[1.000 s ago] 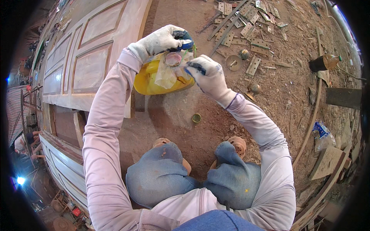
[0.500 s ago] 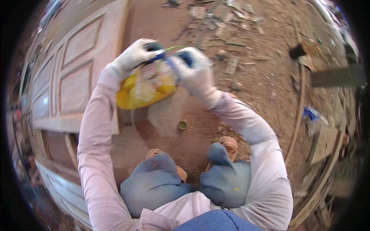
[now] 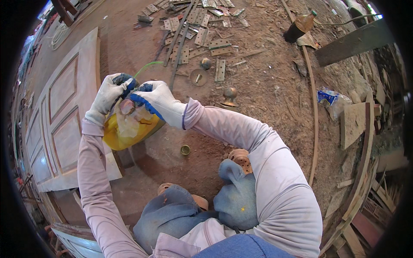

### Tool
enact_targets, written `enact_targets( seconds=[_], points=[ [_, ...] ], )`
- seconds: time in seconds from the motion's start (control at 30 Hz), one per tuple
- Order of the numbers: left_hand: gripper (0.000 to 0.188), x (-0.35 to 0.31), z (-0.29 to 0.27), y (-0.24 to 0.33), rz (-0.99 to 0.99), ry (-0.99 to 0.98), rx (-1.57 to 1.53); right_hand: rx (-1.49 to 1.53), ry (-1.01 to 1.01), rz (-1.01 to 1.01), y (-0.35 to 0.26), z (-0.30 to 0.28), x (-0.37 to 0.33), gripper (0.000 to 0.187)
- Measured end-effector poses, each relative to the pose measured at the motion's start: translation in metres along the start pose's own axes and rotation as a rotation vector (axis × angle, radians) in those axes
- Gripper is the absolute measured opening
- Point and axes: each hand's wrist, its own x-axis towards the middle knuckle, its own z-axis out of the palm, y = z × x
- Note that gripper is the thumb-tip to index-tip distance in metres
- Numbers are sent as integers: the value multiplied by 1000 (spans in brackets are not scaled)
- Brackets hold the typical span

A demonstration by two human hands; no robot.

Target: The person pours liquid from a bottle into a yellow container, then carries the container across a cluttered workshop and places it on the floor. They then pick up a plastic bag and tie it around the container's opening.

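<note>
Both my hands wear white gloves with blue palms and meet above a clear plastic bag (image 3: 129,134) with something yellow in it. My left hand (image 3: 106,96) is closed on the bag's gathered top, its fingers curled in. My right hand (image 3: 158,102) pinches the same top from the right, fingertips close to the left ones. A thin green strand (image 3: 148,68) sticks out beyond my fingers. Just under my hands a round pinkish piece (image 3: 127,106) shows at the bag; what it is I cannot tell. The exact grip of the fingertips is partly hidden.
A panelled wooden door (image 3: 64,92) lies at left. Several metal hinges (image 3: 220,70), a round door knob (image 3: 230,95) and long metal strips are strewn ahead. A small round cap (image 3: 185,149) lies near my feet. Farther right are a dark bottle (image 3: 300,26) and planks.
My hands and the bag have shifted left and slightly down in view. My fingers have come closer together over the bag's top. The view has swung, showing more hinges ahead.
</note>
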Motion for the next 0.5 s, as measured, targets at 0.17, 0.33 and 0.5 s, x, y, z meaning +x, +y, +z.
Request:
enact_targets(
  seconds=[0.17,0.33,0.5],
  points=[
    [41,-8,0,1,110,33,-66,80,9,-6,10,3,-6,15],
    [62,-6,6,17,24,10,-33,232,20,-13,18,-4,-5,14],
    [25,-4,2,17,-139,28,-120,276,28,-7,26,-1,-6,15]
  ],
)
